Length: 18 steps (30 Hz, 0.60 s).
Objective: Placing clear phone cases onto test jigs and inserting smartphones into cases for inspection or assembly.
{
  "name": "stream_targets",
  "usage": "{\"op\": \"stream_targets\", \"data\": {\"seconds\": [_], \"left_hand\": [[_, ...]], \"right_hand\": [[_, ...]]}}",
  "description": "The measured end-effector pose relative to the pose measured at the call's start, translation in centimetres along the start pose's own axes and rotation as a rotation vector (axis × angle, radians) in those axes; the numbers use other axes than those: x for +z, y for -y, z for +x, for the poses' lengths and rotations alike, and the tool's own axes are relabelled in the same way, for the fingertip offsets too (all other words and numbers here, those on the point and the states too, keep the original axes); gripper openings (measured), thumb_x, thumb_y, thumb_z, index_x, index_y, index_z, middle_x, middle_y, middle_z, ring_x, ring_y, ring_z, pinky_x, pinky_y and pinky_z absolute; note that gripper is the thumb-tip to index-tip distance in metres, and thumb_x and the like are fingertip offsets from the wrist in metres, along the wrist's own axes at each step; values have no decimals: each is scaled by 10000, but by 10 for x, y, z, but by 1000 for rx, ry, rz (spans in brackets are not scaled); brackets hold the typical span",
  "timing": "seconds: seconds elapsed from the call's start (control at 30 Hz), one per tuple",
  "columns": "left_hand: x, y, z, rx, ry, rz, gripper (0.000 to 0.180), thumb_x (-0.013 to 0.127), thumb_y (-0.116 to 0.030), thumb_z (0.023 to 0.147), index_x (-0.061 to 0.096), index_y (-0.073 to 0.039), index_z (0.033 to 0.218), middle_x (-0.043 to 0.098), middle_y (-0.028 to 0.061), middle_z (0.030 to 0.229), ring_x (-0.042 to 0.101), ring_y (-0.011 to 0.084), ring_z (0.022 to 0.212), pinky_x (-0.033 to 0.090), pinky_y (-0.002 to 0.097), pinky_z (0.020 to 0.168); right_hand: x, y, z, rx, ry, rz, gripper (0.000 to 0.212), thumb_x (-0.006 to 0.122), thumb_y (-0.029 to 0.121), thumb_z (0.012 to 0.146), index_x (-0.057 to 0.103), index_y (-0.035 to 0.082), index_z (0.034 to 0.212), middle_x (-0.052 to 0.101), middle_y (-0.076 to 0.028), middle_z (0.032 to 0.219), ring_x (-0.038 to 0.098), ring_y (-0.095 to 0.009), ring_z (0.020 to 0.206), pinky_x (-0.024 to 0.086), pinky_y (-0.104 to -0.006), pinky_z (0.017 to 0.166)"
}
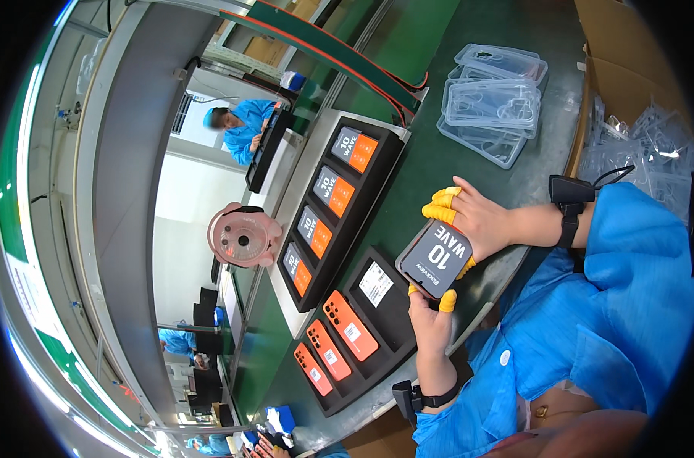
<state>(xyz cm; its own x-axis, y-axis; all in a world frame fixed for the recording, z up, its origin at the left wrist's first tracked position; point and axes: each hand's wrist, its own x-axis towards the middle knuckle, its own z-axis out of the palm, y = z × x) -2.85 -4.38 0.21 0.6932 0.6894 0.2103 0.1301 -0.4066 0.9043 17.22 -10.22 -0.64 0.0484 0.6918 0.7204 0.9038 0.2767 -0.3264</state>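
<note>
Between my two hands is a smartphone [435, 259] with a dark grey printed film on its front, tilted and facing up. My left hand [431, 324] grips its lower edge with thumb and fingers. From the upper right, my right hand [477, 221] wraps round the other end. Yellow finger cots cover several fingertips on both hands. Close to my left hand, a black foam tray [397, 324] holds three orange phones [350, 327], backs up with camera rings showing. A white printed label [376, 283] shows in the tray's upper section.
Further off, a second black tray [316, 282] holds several phones under grey-and-orange films. Clear phone cases [492, 103] lie stacked on the green bench; more fill a cardboard box [641, 149] at right. A pink fan [244, 235] stands beyond the trays. Co-workers in blue sit farther away.
</note>
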Motion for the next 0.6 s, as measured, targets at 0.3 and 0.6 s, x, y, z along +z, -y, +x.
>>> {"op": "stream_targets", "data": {"seconds": [0.3,0.6], "left_hand": [[2,-17,-2,98,-181,186,317,644,-179,737,486,21,925,574,36,776,493,64,682,405,197,631],[1,-23,1,36,-222,275,232,633,-95,729,512,36,878,594,56,739,518,67,654,420,199,594]], "right_hand": [[-7,5,9,-39,-39,137,984,673,614,417,401,-18,1120,443,-168,1005,430,-317,955,231,-484,914],[1,-7,10,-36,-162,150,594,662,497,551,561,16,885,529,-70,740,496,-213,671,358,-303,605]]}}
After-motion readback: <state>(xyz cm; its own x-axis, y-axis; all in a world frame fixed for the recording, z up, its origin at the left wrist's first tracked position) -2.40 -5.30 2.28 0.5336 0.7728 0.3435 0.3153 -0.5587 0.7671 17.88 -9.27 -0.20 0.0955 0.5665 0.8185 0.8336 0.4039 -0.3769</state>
